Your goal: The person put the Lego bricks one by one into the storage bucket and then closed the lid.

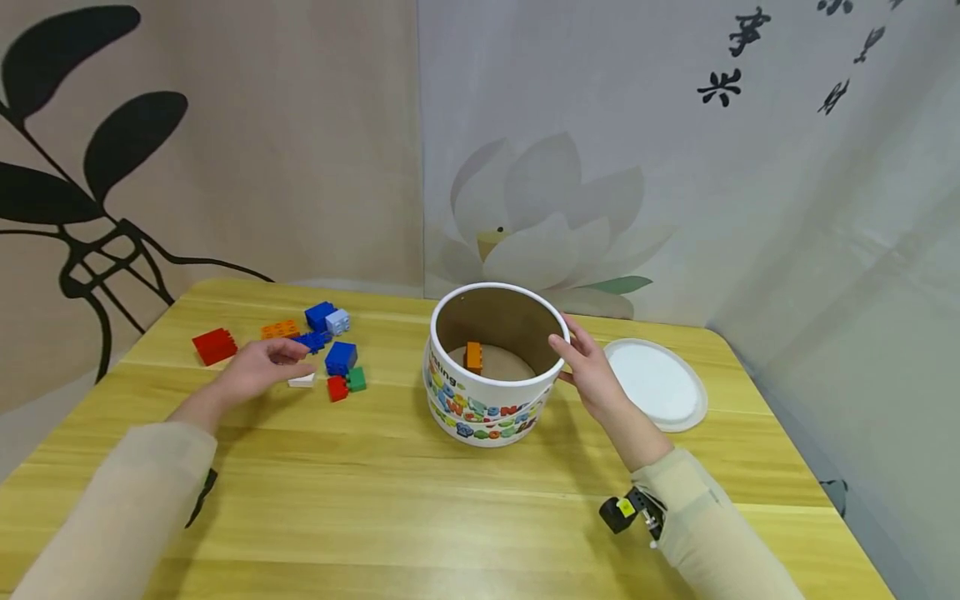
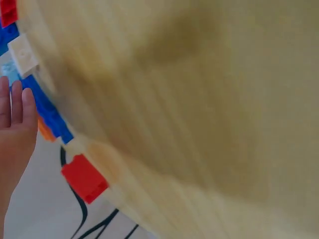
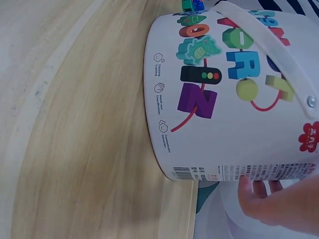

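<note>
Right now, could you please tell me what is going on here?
A person's right hand holds the edge of a round white tub with colourful printing; one orange plastic brick is inside. Their left hand is close to a small white plastic brick, near loose red, blue, green and orange plastic bricks. A round white lid lies flat on the wood-grained table.

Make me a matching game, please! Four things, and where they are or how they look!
Seen from the head camera:

Things
1. bucket
2. white lid
3. green block
4. big red block

Clues
A. right beside the small red block
B. farthest left of all the blocks
C. flat on the table, to the right of the container
D. open at the top, with an orange block inside

Pairs: 1-D, 2-C, 3-A, 4-B
</note>
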Motion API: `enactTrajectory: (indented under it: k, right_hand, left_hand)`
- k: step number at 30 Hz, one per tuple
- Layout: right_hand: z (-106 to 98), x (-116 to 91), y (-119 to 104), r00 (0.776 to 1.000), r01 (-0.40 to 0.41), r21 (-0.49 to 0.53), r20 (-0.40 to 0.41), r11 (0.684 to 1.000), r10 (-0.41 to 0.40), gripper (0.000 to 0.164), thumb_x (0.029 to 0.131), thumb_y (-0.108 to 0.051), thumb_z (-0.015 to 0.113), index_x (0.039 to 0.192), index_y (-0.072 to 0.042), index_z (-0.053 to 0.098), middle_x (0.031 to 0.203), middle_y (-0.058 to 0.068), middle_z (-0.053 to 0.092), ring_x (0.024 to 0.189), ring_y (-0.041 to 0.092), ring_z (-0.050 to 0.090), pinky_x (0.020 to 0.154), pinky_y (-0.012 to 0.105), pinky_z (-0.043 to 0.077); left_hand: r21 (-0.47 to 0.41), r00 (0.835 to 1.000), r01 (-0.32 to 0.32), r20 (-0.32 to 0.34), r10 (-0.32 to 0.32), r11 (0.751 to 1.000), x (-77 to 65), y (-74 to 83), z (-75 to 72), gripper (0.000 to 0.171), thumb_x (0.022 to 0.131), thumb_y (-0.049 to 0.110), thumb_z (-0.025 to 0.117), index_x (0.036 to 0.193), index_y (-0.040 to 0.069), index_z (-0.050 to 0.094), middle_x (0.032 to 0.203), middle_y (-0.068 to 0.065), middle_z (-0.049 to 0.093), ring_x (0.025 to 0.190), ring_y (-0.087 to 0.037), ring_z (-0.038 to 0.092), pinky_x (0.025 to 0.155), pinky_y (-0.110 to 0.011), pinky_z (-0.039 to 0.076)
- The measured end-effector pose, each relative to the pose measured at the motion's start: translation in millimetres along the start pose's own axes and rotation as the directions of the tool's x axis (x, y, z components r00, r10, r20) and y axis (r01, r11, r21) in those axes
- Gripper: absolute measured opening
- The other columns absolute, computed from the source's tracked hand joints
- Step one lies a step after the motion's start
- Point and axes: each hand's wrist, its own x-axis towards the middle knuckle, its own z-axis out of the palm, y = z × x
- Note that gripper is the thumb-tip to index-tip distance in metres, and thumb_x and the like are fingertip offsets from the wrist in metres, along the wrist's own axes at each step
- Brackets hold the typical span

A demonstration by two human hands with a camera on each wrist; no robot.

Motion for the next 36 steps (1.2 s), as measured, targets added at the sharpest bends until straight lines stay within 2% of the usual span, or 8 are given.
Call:
enactTrajectory:
  k: [6,13,17,21,29,36]
  right_hand:
    - [1.2,0.7,-1.7,1.0,0.008,0.024,-0.001,1.0,-0.008,0.055,0.097,-0.02,0.048,0.148,-0.02,0.028,0.143,0.018,0.038,0.126,0.035,0.04,0.093,0.039,0.042]
    - [0.6,-0.6,-2.3,1.0,0.009,0.065,-0.007,0.998,-0.009,0.054,0.098,-0.016,0.047,0.148,-0.017,0.027,0.145,0.017,0.035,0.128,0.037,0.038,0.102,0.05,0.036]
    - [1.0,-0.7,-2.2,1.0,0.014,0.065,-0.001,0.998,-0.014,0.055,0.098,-0.016,0.047,0.148,-0.017,0.027,0.145,0.018,0.035,0.128,0.038,0.037,0.102,0.05,0.036]
    - [1.4,-0.3,-1.9,1.0,0.014,0.051,-0.003,0.999,-0.014,0.054,0.098,-0.017,0.047,0.148,-0.017,0.027,0.145,0.017,0.036,0.128,0.037,0.038,0.099,0.045,0.038]
    - [3.6,0.0,-1.2,1.0,0.008,0.05,-0.002,0.999,-0.008,0.053,0.097,-0.015,0.047,0.147,-0.017,0.029,0.143,0.018,0.038,0.127,0.037,0.039,0.103,0.051,0.036]
    - [2.5,-0.3,-0.4,1.0,0.008,0.048,-0.009,0.999,-0.007,0.054,0.097,-0.016,0.047,0.148,-0.017,0.028,0.145,0.018,0.037,0.127,0.036,0.039,0.103,0.05,0.035]
  left_hand:
    - [0.039,1.0,0.016,0.009,-0.016,0.999,0.7,-8.5,4.8,0.058,0.086,0.035,0.066,0.124,-0.007,0.053,0.122,-0.026,0.056,0.103,-0.031,0.053,0.081,-0.027,0.046]
    - [0.108,0.999,-0.047,0.029,0.044,0.993,5.2,-11.3,7.0,0.04,0.084,0.022,0.069,0.113,-0.004,0.061,0.111,-0.022,0.061,0.094,-0.028,0.054,0.078,-0.028,0.045]
    - [0.134,0.998,-0.058,0.023,0.055,0.989,5.5,-11.9,7.3,0.031,0.083,0.017,0.069,0.106,-0.002,0.064,0.104,-0.019,0.064,0.09,-0.025,0.055,0.075,-0.027,0.044]
    - [0.12,0.999,-0.042,0.026,0.039,0.992,5.6,-10.0,5.9,0.032,0.083,0.019,0.07,0.106,-0.002,0.064,0.101,-0.017,0.064,0.088,-0.024,0.054,0.073,-0.026,0.045]
    - [0.04,0.999,-0.005,0.038,0.003,0.999,2.8,4.7,-0.3,0.041,0.085,0.027,0.068,0.113,-0.002,0.062,0.107,-0.018,0.062,0.088,-0.023,0.053,0.069,-0.024,0.049]
    - [0.028,0.999,-0.048,0.01,0.048,0.998,5.3,26.5,-6.1,0.046,0.087,0.034,0.065,0.116,-0.001,0.061,0.111,-0.017,0.062,0.093,-0.022,0.054,0.072,-0.02,0.047]
